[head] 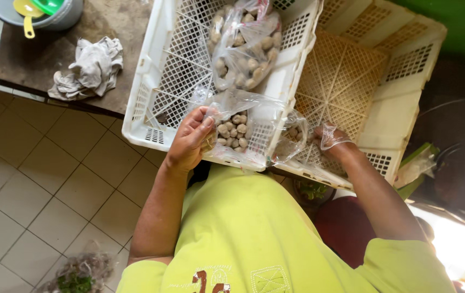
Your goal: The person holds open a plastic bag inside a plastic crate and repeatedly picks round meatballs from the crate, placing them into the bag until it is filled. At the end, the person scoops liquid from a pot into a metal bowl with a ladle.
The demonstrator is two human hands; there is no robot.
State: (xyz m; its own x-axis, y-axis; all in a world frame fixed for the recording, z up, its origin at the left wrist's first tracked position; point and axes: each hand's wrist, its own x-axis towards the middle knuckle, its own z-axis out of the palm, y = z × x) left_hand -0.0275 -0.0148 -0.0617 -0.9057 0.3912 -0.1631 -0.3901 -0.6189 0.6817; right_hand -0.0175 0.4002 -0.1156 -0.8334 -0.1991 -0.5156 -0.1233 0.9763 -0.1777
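My left hand (191, 138) is curled around the edge of a clear plastic bag (238, 130), thumb and fingers pinching the film shut near its mouth. The bag holds a clutch of small round brown balls (234, 132), and it rests on the near rim of the white crate (151, 116), leaning against the crate wall.

My right hand (334, 140) is reaching into the cream crate (395, 103) beside it. A scrap of clear plastic (331, 133) is wrapped over the fingers, and I think they are closed on it, though the film hides them too well to be sure.

Farther in, a second, fuller bag (246, 46) of the same brown balls lies on the lattice floor of the white crate. Both crates sit side by side, touching, the white one on a dark brown table (107, 21). A crumpled grey rag (88, 68) lies on that table, and at its far corner stands a grey bucket (64, 16) with a yellow scoop (26, 12) in it. Pale floor tiles (37, 179) spread out below my left arm.
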